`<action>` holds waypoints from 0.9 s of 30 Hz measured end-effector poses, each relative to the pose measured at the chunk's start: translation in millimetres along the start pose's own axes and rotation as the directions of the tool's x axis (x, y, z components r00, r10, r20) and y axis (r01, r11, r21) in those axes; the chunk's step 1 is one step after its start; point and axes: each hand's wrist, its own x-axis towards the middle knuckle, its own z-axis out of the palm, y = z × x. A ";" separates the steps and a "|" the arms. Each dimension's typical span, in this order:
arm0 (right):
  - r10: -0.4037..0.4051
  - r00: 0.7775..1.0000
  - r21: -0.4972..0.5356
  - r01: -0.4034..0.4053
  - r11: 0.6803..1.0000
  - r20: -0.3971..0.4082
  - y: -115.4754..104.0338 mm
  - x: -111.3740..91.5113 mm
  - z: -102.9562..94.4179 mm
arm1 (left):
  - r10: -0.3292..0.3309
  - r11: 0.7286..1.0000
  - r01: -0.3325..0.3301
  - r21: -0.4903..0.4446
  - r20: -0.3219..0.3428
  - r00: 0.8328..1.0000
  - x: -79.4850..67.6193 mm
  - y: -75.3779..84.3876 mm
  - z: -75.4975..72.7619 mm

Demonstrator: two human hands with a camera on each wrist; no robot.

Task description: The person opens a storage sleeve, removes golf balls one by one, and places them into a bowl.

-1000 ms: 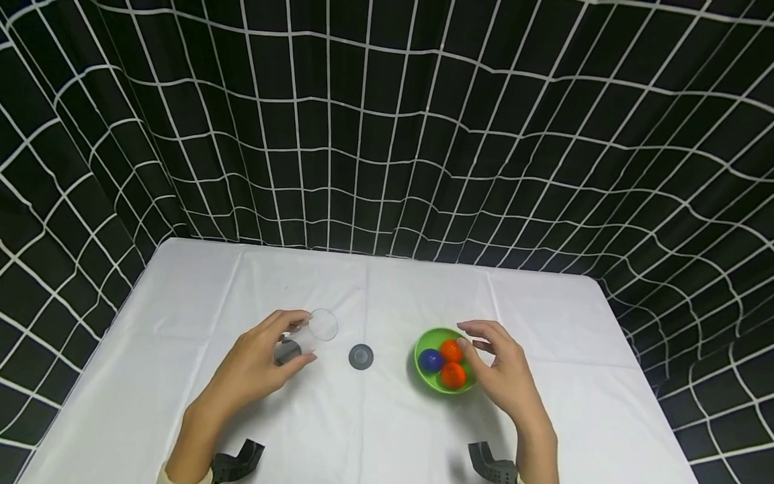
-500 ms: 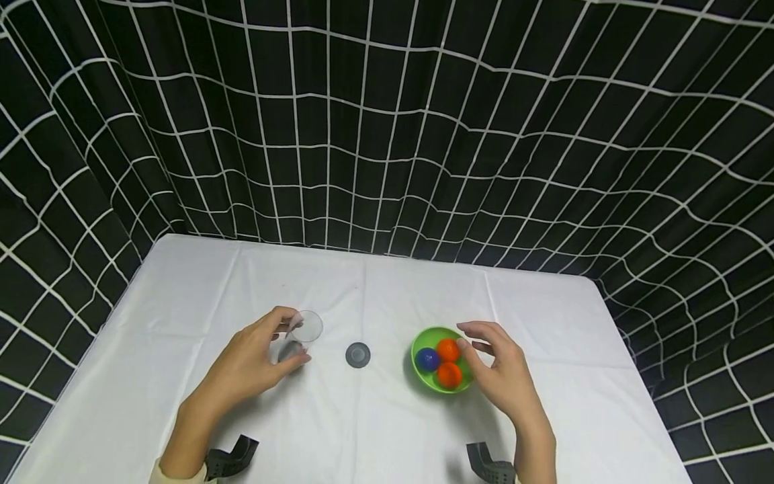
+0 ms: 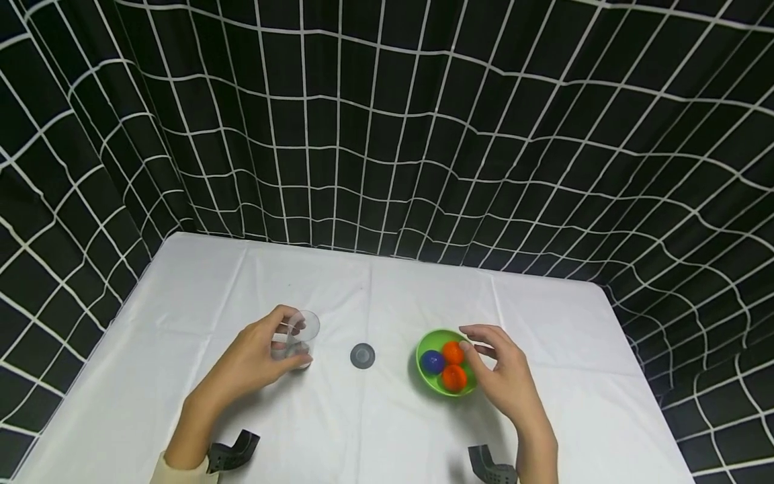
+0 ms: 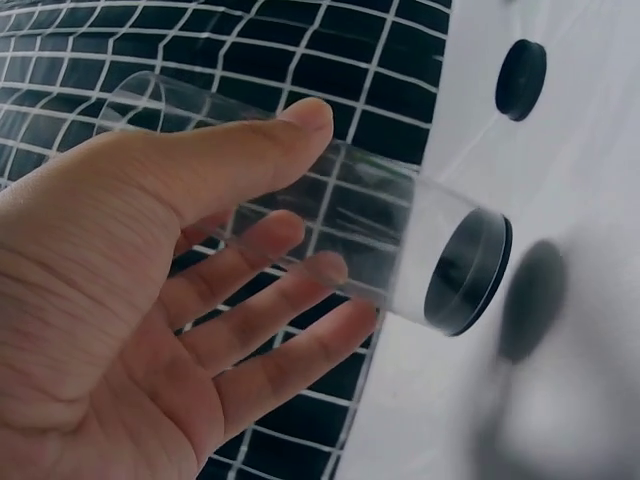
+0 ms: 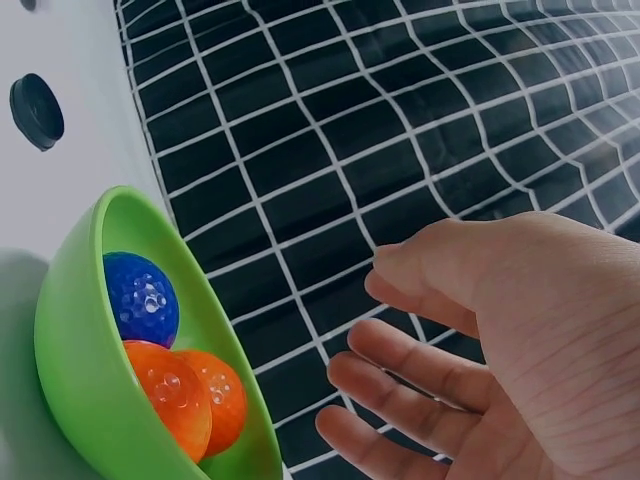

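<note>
My left hand (image 3: pixel 260 353) grips a clear plastic cylinder (image 4: pixel 370 225) with a dark base, thumb on one side and fingers curled round the other. In the head view, its round top (image 3: pixel 305 325) faces up, leaning slightly to the right. The left wrist view shows the base (image 4: pixel 470 272) close over its shadow on the cloth. My right hand (image 3: pixel 504 373) hovers at the right rim of a green bowl (image 5: pixel 70 350), fingers loosely bent and holding nothing. Inside the bowl lie a blue ball (image 3: pixel 432 362) and two orange balls (image 3: pixel 454 378).
A small dark round lid (image 3: pixel 363 355) lies on the white-covered table (image 3: pixel 387 437) between the cylinder and the bowl. Black cloth with white netting (image 3: pixel 387 121) stands behind the table and along both sides.
The cylinder in my left hand has turned more upright, its top swinging left over the base. My right hand stays beside the bowl. The head view has shifted a little.
</note>
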 end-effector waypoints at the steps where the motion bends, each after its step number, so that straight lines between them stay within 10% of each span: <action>1: -0.001 1.000 0.000 0.001 1.000 -0.001 -0.1 0.0 0.4 | 0.002 1.000 -0.002 -0.010 0.005 1.000 0.3 -1.7 1.3; 20: 0.015 0.999 -0.015 -0.016 1.000 -0.039 -1.5 -6.4 -2.8 | -0.025 0.990 0.045 -0.135 0.143 0.989 5.0 -17.7 8.5; 27: -0.009 1.000 0.016 0.009 1.000 -0.024 -4.8 -2.6 0.8 | -0.032 0.999 0.027 0.042 0.138 0.990 -6.5 -24.4 -2.8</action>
